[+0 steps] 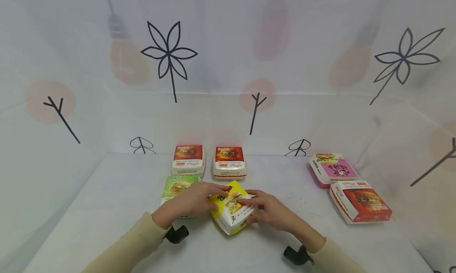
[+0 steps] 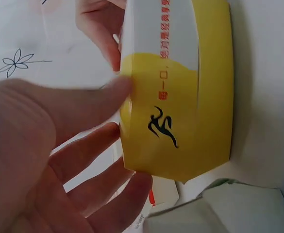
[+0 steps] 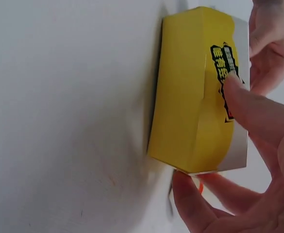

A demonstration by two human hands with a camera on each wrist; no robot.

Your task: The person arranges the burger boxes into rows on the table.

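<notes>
A yellow and white burger box (image 1: 233,213) sits turned askew at the middle of the white table, between the two hands. My left hand (image 1: 192,199) holds its left side, thumb along one edge and fingers round the corner, as the left wrist view shows. From the right, my right hand (image 1: 276,213) grips the same box, its thumb on the printed side (image 3: 217,107) and its fingertips at the end. A green burger box (image 1: 178,184) lies just behind the left hand, which partly covers it.
Two red and white burger boxes (image 1: 189,160) stand side by side at the back. A pink burger box (image 1: 335,170) and another red one (image 1: 361,201) lie close together at the right. A patterned white cloth (image 1: 228,118) rises behind the table.
</notes>
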